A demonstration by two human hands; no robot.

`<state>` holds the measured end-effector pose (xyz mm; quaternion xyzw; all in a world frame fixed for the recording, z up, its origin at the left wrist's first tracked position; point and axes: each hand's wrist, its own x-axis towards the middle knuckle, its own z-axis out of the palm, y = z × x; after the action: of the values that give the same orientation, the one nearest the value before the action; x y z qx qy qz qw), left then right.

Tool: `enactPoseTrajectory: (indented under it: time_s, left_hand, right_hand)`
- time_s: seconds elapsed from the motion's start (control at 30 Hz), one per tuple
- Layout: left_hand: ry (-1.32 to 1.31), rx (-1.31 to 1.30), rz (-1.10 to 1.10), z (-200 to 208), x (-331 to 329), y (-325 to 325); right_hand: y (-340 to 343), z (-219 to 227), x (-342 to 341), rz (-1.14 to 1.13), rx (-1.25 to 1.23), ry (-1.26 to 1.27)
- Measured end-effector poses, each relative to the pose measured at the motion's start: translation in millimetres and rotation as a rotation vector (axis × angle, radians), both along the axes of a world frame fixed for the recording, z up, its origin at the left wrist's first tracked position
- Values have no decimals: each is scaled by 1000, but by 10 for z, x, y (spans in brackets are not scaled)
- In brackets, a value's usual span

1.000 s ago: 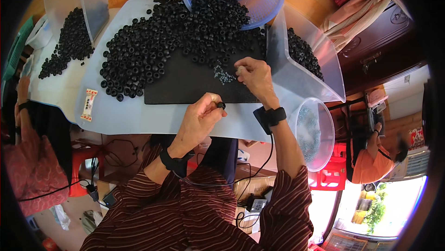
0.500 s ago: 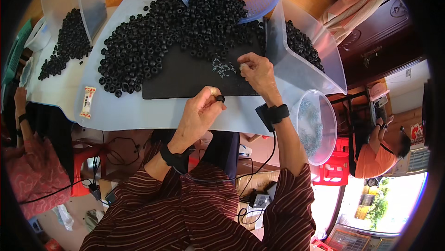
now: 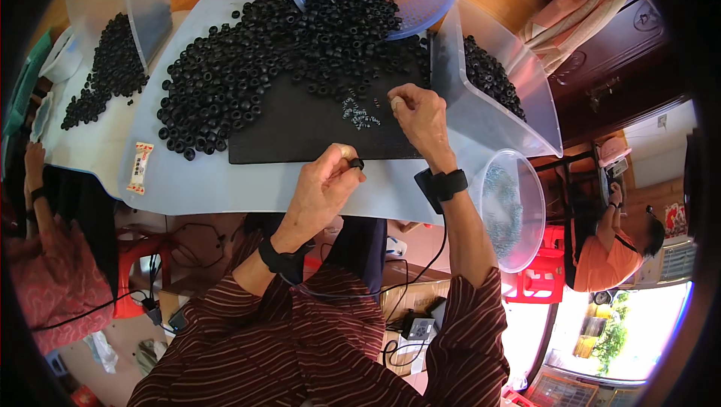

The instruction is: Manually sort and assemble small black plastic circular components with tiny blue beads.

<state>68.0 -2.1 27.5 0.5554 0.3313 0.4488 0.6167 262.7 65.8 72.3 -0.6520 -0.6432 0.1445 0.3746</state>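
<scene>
Black ring (image 3: 356,163) pinched in left hand (image 3: 323,185) fingers; right hand (image 3: 420,114) fingers closed on small part

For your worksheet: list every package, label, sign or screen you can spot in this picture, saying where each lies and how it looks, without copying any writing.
Small sachet: flat on the pale table top, left of the black mat; a narrow rectangle, white with red and orange print.
No signs or screens can be made out.

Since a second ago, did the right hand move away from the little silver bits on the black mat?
No. The right hand stays at the right end of the black mat, just beside the small silver bits.
</scene>
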Motion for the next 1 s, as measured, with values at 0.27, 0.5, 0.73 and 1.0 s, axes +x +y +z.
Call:
enactPoseTrajectory:
  time_s: [0.27,0.5,0.73,1.0]
  left_hand:
    - [45,-3,7,66,-15,1]
    - [-46,13,59,-26,19,8]
    - [-106,-75,48,-2,10,-2]
    - [-77,15,64,48,13,-29]
  right_hand:
    - [213,-121,-76,137,80,-362]
    - [23,-46,-9,92,32,-325]
    - [-530,-25,-243,42,-217,555]
    - [-833,-166,-572,109,-67,842]
